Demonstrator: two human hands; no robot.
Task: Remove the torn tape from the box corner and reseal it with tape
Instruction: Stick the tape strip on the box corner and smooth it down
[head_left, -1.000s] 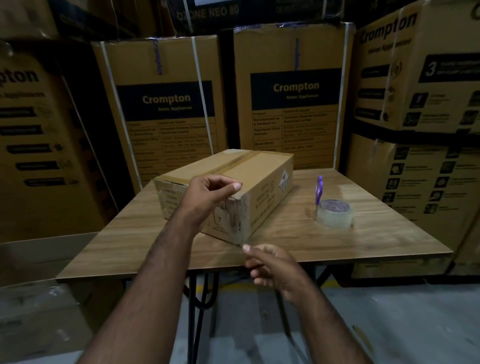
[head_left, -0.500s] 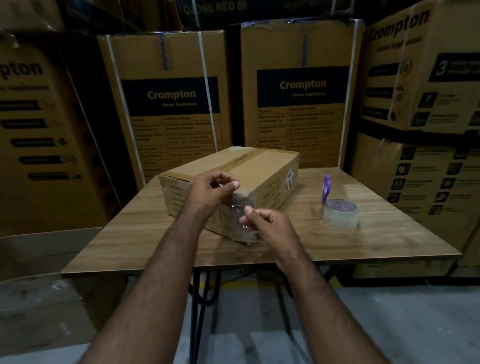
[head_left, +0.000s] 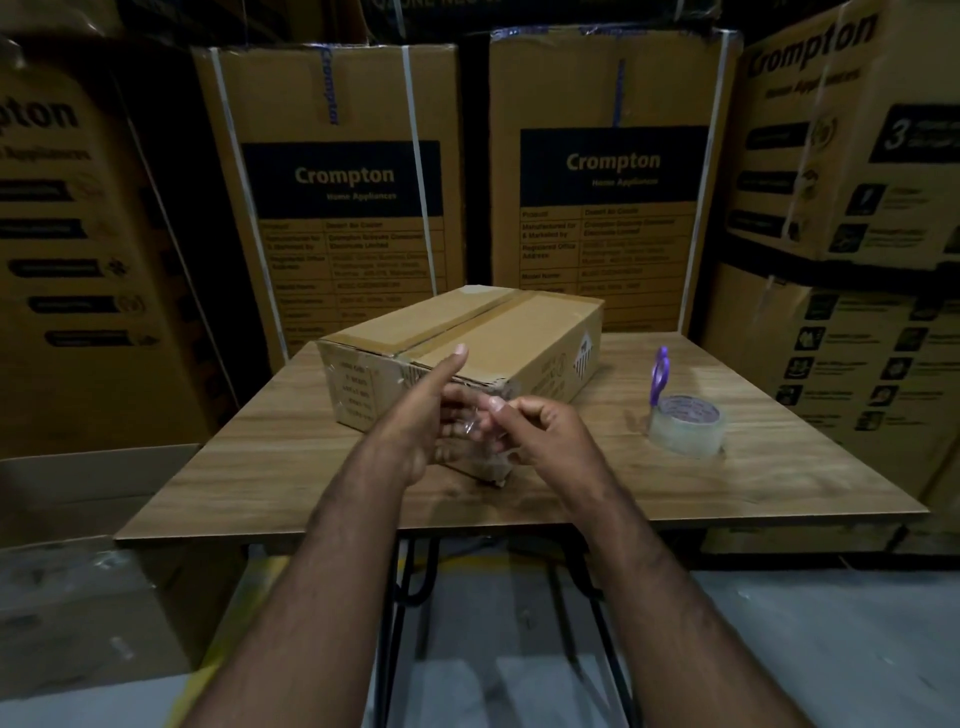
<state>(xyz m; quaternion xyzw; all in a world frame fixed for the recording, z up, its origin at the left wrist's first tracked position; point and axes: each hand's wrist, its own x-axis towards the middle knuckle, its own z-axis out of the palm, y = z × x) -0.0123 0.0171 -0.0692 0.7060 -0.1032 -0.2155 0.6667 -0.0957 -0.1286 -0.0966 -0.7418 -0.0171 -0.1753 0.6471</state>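
**Torn tape comes off the box corner**

A moment ago the right hand (head_left: 540, 431) was low, by the near edge of the table (head_left: 291, 483), and the left hand (head_left: 421, 415) sat on top of the box (head_left: 498, 338). Then the right hand went up to the near corner of the box. Now both hands meet in the middle of the frame, just in front of that corner. A thin, clear, crinkled bit of tape (head_left: 470, 423) shows between them. So the old tape looks pulled loose, or close to it. That would mean the first half of the job is almost done. The new tape is not on yet.

The left hand is spread, with its fingers fairly straight and its thumb pointing up at the box top. It looks like the tape is touching its fingers, but I cannot tell if it is stuck there. The right hand has its fingers curled in, and its thumb and first finger pinch the tape. Both arms reach in from the bottom of the frame.

The box sits on the table in the middle of the frame, turned at a slant. The roll (head_left: 685, 428) is at the right on the table, well apart from the box, with purple scissors (head_left: 661, 376) just behind it. No hand touches them.
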